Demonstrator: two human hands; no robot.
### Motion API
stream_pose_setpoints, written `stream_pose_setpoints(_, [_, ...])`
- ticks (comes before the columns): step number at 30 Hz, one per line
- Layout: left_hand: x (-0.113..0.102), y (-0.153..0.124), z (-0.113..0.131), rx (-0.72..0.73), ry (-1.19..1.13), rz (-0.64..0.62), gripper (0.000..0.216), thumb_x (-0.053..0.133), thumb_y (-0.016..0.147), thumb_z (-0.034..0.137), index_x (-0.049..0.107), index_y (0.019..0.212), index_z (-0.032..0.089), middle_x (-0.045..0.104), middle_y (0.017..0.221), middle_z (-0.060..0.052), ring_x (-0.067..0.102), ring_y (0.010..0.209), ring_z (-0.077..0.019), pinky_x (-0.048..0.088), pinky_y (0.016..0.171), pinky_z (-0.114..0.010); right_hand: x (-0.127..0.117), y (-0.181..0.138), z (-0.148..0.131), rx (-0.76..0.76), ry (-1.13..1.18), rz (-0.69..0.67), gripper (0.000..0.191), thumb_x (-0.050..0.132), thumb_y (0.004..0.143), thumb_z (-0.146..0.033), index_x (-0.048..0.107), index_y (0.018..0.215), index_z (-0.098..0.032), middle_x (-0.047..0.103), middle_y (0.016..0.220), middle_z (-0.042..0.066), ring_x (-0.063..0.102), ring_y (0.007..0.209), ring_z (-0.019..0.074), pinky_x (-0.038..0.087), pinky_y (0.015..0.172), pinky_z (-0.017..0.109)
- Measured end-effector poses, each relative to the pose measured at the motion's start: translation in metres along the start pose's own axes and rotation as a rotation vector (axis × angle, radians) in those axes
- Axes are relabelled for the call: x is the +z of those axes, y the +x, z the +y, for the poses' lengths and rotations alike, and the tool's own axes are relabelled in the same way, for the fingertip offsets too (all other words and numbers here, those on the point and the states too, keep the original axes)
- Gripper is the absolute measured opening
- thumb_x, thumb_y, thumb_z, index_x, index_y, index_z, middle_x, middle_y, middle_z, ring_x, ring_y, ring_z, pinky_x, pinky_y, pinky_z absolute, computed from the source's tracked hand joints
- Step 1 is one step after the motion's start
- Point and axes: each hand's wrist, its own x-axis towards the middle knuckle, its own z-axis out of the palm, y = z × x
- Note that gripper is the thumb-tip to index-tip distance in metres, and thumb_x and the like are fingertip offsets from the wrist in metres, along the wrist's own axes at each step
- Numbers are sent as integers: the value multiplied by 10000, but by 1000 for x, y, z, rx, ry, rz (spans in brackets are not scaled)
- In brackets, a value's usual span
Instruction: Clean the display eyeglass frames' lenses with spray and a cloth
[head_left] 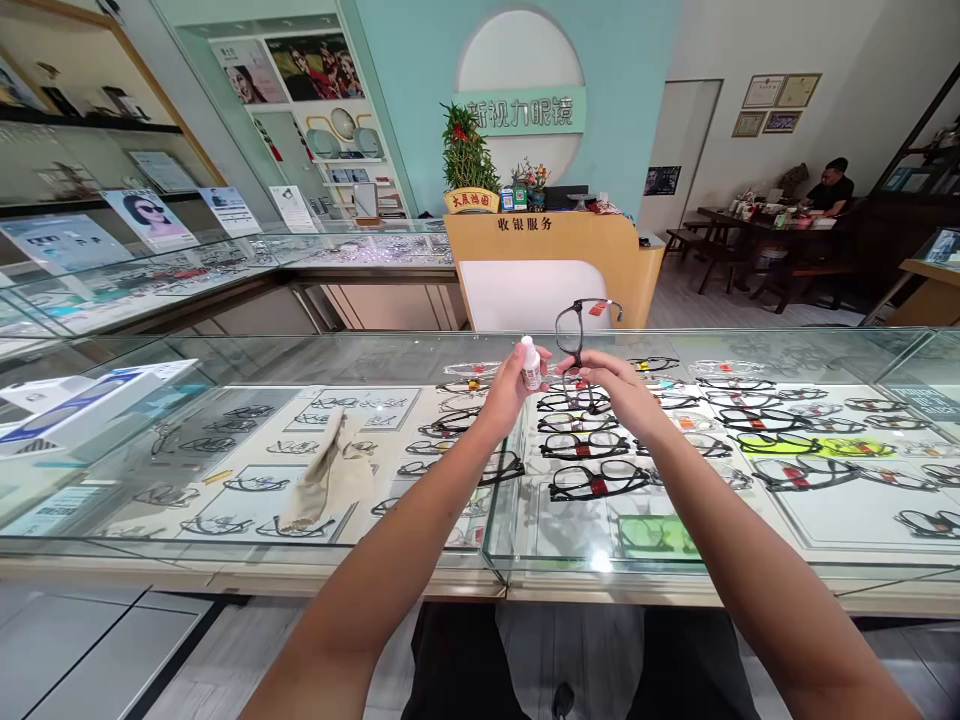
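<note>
Above the glass counter, my left hand (510,385) is closed around a small white bottle (531,362), held nearly upright with its white cap on top. Just right of it, my right hand (609,385) pinches a pair of dark-framed eyeglasses (569,330). The glasses are turned on end, with one lens up and a temple reaching right; a red tag hangs on that temple. Bottle and glasses are close together, and whether they touch I cannot tell. A beige cloth (327,478) lies crumpled on the counter glass to the left of my left forearm.
Below my hands runs a glass display counter (420,350) holding rows of eyeglass frames (592,480). White-and-blue boxes (97,405) sit on its left end. Beyond stands a wooden cashier desk (630,270) with a plant (466,150). A person (831,188) sits at a far table.
</note>
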Motion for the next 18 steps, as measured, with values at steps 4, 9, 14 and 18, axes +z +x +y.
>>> stream_pose_setpoints(4, [0, 2, 0, -13, -35, 48, 651, 644, 845, 850, 655, 855, 199, 591, 832, -22, 602, 748, -148, 566, 695, -278, 4, -1, -1, 15, -6, -46, 250, 591, 947, -337, 815, 1020, -255, 792, 1131, 5, 660, 1151, 254, 447, 1087, 384])
stream_pose_setpoints(9, [-4, 2, -8, 26, 131, 121, 543, 645, 894, 750, 645, 857, 209, 576, 878, -15, 562, 773, -143, 555, 763, -281, 11, -4, -6, 33, 28, -101, 240, 589, 940, -323, 809, 1004, -253, 801, 1103, 10, 678, 1168, 260, 447, 1107, 379])
stream_pose_setpoints(14, [-2, -1, -4, 64, 245, 119, 544, 566, 931, 763, 580, 849, 225, 545, 869, -26, 535, 798, -173, 535, 794, -318, 15, -6, -10, 44, 29, -110, 232, 595, 925, -314, 814, 981, -263, 803, 1093, 8, 674, 1180, 267, 455, 1096, 383])
stream_pose_setpoints(18, [-1, -2, 0, 119, 298, 101, 559, 519, 958, 777, 564, 853, 230, 536, 880, -25, 533, 810, -178, 526, 809, -320, 13, -4, -4, 31, 61, -97, 237, 601, 937, -326, 824, 999, -273, 809, 1121, 2, 672, 1183, 265, 451, 1084, 378])
